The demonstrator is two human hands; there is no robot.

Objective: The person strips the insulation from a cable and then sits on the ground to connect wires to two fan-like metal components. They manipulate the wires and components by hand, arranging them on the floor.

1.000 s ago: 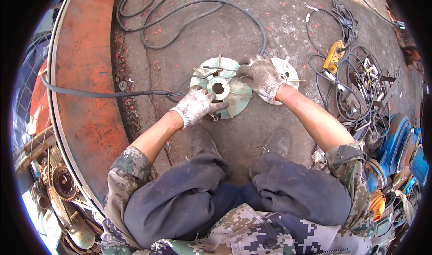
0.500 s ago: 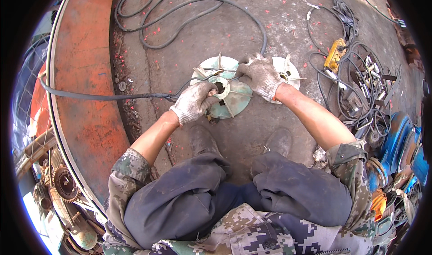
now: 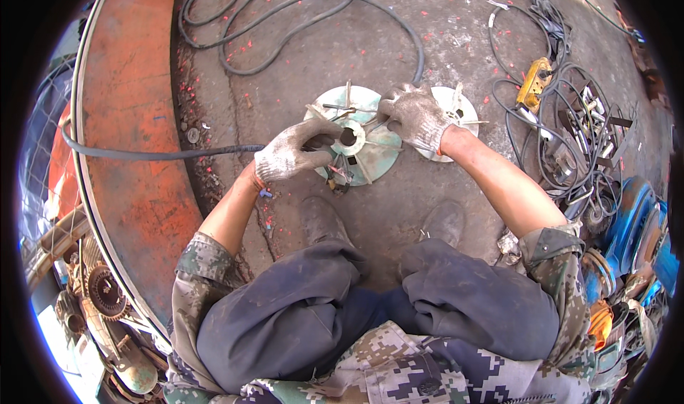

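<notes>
Two pale green and white round plates (image 3: 370, 158) with raised ribs lie on the ground, the left one around a centre hole with thin wires (image 3: 349, 108) across it. My gloved left hand (image 3: 299, 149) is curled at the left plate's edge over a thick grey cable (image 3: 199, 153); what its fingers hold is hidden. My gloved right hand (image 3: 413, 115) is closed on a thin wire between the two plates, partly covering the right plate (image 3: 454, 105).
An orange steel beam (image 3: 128, 105) runs along the left, with rusty machine parts (image 3: 107, 311) outside it. At right lie tangled cables, a yellow controller (image 3: 534, 83), metal pieces (image 3: 591, 133) and blue round parts (image 3: 634, 226). A grey cable (image 3: 306, 16) loops across the top.
My left hand has shifted up and left and turned, its fingers now over the cable end beside the hole. My right hand has moved slightly right, still closed in the same area.
</notes>
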